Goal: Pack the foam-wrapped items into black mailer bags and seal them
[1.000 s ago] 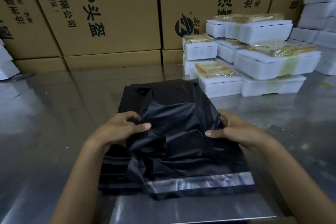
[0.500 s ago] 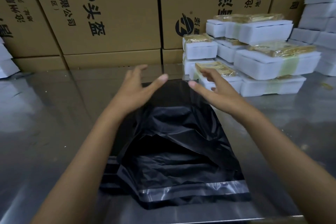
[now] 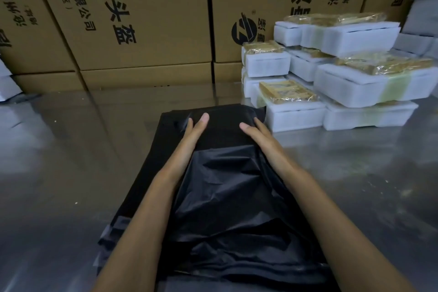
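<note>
- The left hand [image 3: 193, 129] and the right hand [image 3: 257, 134], fingers straight, press flat on the far end of the crinkled black bag [image 3: 227, 197].
- The bag lies mid-table [image 3: 71, 173]; bare shiny steel lies at both sides.
- White foam packs [image 3: 355, 87] are stacked just beside its far right corner, before cardboard boxes [image 3: 132, 19].

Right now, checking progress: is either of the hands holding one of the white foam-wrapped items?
No: both the left hand and right hand lie flat on the black plastic mailer bag.
</note>
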`<state>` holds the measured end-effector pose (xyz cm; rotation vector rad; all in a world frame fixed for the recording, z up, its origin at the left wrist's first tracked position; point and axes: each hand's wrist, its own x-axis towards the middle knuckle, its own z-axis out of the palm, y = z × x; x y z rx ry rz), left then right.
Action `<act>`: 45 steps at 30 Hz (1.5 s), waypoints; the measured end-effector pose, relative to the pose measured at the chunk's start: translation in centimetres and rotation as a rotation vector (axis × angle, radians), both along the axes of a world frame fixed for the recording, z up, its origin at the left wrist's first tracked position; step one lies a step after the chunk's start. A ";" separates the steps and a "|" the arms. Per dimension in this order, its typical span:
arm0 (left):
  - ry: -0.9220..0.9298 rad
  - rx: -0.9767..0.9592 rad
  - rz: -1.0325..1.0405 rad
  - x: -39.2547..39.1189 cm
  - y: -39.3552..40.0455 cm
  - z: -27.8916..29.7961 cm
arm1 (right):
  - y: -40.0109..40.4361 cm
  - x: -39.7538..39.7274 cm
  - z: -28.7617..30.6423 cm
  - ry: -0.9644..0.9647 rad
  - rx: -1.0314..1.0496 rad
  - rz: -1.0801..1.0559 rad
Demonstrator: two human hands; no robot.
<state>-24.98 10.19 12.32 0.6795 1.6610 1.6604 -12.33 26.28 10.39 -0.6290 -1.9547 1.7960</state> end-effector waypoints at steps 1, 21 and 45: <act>0.022 -0.020 -0.026 -0.2 -0.4 -0.3 | 0.0 0.5 0.0 -0.027 0.091 0.001; 0.519 -0.172 -0.126 -0.8 -2.2 -1.0 | 1.4 2.9 -1.8 -0.012 0.504 0.094; 0.755 -0.216 -0.002 -0.7 -6.7 -2.0 | 1.7 7.6 -1.7 0.067 0.617 -0.220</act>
